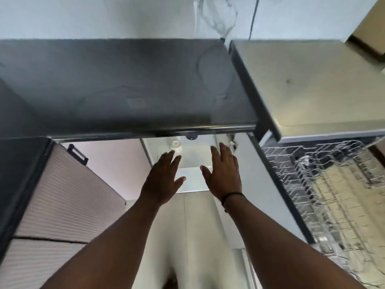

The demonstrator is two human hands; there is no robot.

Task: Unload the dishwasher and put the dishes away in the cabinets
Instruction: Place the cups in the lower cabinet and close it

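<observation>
Reaching: both bare arms stretch forward and down toward an open low cabinet under the dark grey glossy countertop (125,84).
Left hand (164,180): fingers spread and straight, holding nothing, hovering just near of the cabinet opening.
Right hand (224,174): also spread flat and empty, with a thin black wrist band (232,196) behind it; its fingertips (223,148) lie close to the cabinet's right edge.
Cabinet: a pale white shelf interior (195,159), with a small white cup-like item (176,146) standing far inside, just beyond the left hand; blur hides exactly what it is.
Dishwasher: the silver wire dish rack (325,184) is pulled out on the right, well apart from both hands; its wires look mostly bare, though motion blur hides the near end.
Step in hand: judging by the empty hands at the shelf, this looks like the put-away end of a trip, not a pick-up.
Next move: probably swinging right to the rack for another dish, needing a firm curled grip, or shutting the cabinet if the rack is empty.
</observation>
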